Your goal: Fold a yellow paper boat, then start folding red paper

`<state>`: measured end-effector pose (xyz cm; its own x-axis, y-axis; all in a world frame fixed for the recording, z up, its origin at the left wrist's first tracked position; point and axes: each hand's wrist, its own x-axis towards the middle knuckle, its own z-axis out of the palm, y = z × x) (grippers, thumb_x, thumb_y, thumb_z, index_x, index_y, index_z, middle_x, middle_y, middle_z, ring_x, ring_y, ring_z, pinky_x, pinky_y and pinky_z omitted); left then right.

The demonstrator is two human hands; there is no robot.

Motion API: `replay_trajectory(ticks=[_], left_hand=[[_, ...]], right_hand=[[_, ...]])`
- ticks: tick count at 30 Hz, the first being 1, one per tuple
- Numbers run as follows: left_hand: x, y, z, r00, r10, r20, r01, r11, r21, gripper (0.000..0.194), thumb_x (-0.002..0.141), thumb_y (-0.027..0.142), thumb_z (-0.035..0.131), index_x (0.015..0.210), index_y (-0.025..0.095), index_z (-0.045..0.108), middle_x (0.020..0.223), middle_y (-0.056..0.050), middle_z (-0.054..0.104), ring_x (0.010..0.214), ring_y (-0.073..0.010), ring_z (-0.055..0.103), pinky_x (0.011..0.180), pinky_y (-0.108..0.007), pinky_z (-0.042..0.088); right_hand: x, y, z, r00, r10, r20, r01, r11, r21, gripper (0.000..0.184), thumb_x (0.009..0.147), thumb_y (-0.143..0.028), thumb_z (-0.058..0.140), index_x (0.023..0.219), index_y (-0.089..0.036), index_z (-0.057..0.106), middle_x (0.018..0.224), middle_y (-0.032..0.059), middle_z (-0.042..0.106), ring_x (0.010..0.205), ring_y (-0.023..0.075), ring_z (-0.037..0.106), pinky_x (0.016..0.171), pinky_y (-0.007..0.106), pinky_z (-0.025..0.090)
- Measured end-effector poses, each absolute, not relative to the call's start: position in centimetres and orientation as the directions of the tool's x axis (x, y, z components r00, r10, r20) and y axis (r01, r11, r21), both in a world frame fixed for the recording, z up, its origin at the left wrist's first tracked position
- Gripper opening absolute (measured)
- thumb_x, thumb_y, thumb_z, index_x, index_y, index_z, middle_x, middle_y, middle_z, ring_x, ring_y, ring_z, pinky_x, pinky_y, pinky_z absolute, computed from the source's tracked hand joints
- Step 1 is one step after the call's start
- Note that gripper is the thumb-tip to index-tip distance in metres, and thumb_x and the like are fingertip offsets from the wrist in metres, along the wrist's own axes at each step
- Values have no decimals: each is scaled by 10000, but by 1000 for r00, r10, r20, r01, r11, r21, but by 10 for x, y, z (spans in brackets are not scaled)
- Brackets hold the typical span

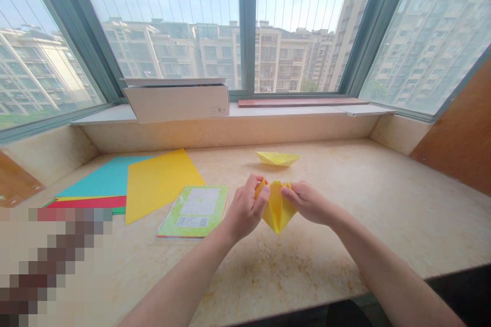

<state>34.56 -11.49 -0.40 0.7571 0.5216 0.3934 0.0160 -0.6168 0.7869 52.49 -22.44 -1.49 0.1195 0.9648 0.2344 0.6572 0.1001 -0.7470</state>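
Note:
A folded piece of yellow paper is held up between my two hands, its lower corner pointing down and its top edges spread apart. My left hand pinches the left side, thumb in front. On the right side, my right hand grips it with the thumb toward me; some of its fingers are hidden behind the paper. Just beyond the hands, a pale yellow paper boat rests on the stone counter.
Left of my hands lies a green-patterned paper pack in a clear sleeve. Past it are a yellow sheet and a stack of coloured sheets. A white box stands on the window ledge. The counter's front edge is near me.

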Motion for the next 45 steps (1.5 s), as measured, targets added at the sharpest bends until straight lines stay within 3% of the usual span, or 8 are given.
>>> replay_trajectory(ticks=[6, 14, 24, 29, 34, 38, 41, 45], left_hand=[[345, -110, -8, 662, 586, 467, -14, -613, 790, 247, 1046, 455, 428, 1055, 213, 476, 842, -7, 665, 678, -146, 624, 627, -254, 448], [351, -104, -17, 557, 636, 534, -355, -399, 845, 264, 1027, 461, 533, 1111, 228, 441, 1151, -113, 712, 962, -195, 726, 778, -289, 572], [358, -109, -14, 421, 660, 623, -659, -250, 709, 249, 1017, 418, 581, 1093, 258, 407, 1199, -93, 718, 1096, -220, 728, 884, -358, 598], [352, -107, -13, 542, 544, 641, -657, -202, 727, 286, 1018, 453, 563, 1193, 248, 470, 1401, -143, 600, 1210, -237, 663, 966, -388, 559], [348, -105, -16, 714, 381, 588, -585, -136, 799, 533, 821, 335, 836, 1261, 253, 547, 1472, -131, 531, 1399, -273, 487, 1131, -394, 425], [343, -101, -13, 816, 297, 496, -495, -84, 865, 553, 805, 213, 838, 1272, 286, 550, 1278, -79, 662, 1177, -223, 638, 999, -354, 508], [338, -97, -6, 862, 266, 431, -405, -150, 902, 518, 798, 212, 841, 1241, 259, 577, 1151, -58, 707, 963, -187, 686, 850, -308, 541], [334, -93, 1, 869, 244, 431, -371, -257, 892, 396, 777, 213, 856, 1109, 212, 640, 1264, -79, 678, 922, -172, 679, 780, -275, 538]], right_hand=[[527, -222, -15, 222, 901, 372, 687, 126, -715, 622, 1002, -694, 340, 633, -210, 466, 552, -27, 452, 495, 108, 400, 491, 264, 304], [526, -220, -22, 423, 698, 577, 693, 161, -703, 645, 977, -716, 381, 597, -213, 513, 540, 18, 547, 490, 142, 493, 474, 270, 354], [519, -216, -24, 517, 473, 714, 656, 317, -685, 528, 1023, -597, 431, 782, -205, 689, 688, 53, 714, 587, 187, 678, 510, 278, 513], [520, -216, -26, 494, 418, 763, 656, 396, -642, 477, 1041, -549, 431, 852, -217, 717, 791, 64, 754, 680, 200, 719, 570, 296, 558], [525, -221, -26, 429, 434, 792, 686, 413, -598, 378, 1034, -476, 496, 930, -222, 756, 845, 60, 774, 696, 195, 718, 589, 287, 550], [528, -224, -24, 391, 453, 801, 702, 416, -578, 332, 1041, -427, 496, 1035, -224, 759, 887, 56, 783, 707, 186, 718, 593, 278, 538], [531, -226, -22, 357, 473, 805, 706, 428, -565, 340, 1035, -439, 509, 1013, -221, 769, 883, 57, 786, 676, 178, 708, 569, 270, 524], [532, -226, -20, 334, 492, 804, 696, 446, -563, 374, 1019, -492, 526, 970, -218, 776, 858, 59, 785, 642, 173, 691, 547, 269, 511]])
